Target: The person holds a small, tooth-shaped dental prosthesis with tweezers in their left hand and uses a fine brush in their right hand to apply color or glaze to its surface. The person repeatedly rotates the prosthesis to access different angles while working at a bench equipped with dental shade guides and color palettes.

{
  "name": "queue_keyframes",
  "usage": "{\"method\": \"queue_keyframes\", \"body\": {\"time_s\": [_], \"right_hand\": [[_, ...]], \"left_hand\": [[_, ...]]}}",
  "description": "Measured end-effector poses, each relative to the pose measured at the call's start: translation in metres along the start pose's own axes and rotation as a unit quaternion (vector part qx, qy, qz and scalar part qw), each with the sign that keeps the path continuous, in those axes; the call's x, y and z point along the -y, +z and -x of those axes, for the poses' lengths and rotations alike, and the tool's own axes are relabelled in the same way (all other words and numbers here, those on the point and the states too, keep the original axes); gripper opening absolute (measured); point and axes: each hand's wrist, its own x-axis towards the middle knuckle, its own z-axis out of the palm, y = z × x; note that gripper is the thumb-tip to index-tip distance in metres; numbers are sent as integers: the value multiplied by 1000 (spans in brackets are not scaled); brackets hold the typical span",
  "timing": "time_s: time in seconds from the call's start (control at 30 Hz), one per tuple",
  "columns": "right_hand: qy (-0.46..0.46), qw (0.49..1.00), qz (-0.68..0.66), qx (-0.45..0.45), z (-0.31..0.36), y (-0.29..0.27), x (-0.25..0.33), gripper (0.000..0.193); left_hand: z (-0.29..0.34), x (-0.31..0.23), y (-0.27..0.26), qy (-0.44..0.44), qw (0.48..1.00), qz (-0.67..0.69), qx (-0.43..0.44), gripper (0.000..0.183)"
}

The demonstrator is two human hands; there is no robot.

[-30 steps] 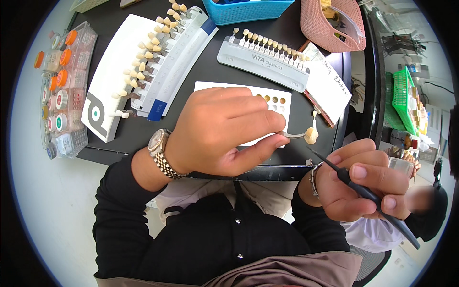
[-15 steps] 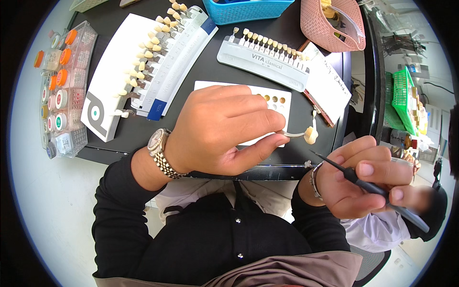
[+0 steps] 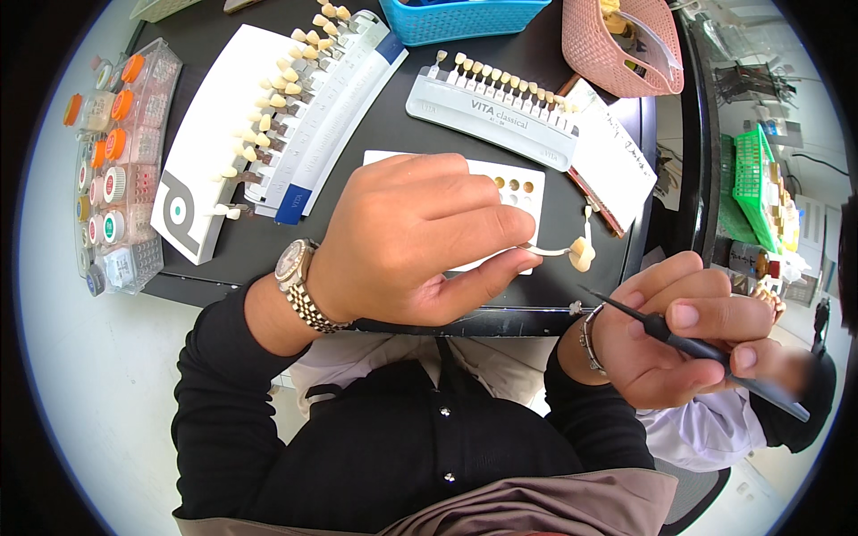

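Note:
My left hand (image 3: 420,232) pinches a thin curved metal holder (image 3: 548,251) between thumb and forefinger; the part inside my grip is hidden. At its tip sits a cream tooth crown (image 3: 582,255). A slim pale piece (image 3: 588,217) rises just behind the crown; whether they are joined I cannot tell. My right hand (image 3: 679,330) grips a dark fine-tipped brush (image 3: 702,352), its point a little below the crown and apart from it. Beneath my left hand lies a white palette (image 3: 478,166) with round wells, partly covered.
Two tooth shade guides, a large one (image 3: 313,134) at left and a smaller one (image 3: 492,116) in the middle, lie on the black table. Lidded jars (image 3: 116,143) line the left edge. Blue (image 3: 465,22) and pink (image 3: 617,54) baskets stand behind. A person (image 3: 715,438) sits at right.
The brush's rear end has swung slightly to the right and up in my right hand. My left hand and the crown stay almost still.

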Motion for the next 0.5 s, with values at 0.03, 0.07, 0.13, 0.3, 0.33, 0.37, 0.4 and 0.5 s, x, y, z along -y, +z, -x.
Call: {"method": "queue_keyframes", "body": {"time_s": [0.03,0.07,0.13,0.3,0.33,0.37,0.4,0.5], "right_hand": [[4,1000,7,-14,1,1,1,17],[7,999,13,-28,1,1,1,17],[24,998,44,-31,-1,1,2,16],[36,998,49,-17,-2,0,2,16],[33,998,51,-14,-2,0,2,16],[31,999,40,-12,-2,0,2,16],[29,999,25,-9,-2,1,1,16],[22,999,-30,-16,1,3,-2,16]], "left_hand": [[0,0,0,-2,1000,-2,2,6],[1,0,-1,-1,1000,-6,1,6],[-1,-1,-1,5,1000,-8,1,6],[-1,0,-1,8,1000,-9,-2,7],[-1,0,0,8,1000,-7,-2,7],[-1,0,0,9,1000,-6,-2,7],[0,0,0,9,1000,-8,-4,7],[1,0,-2,5,1000,-13,-1,7]]}}
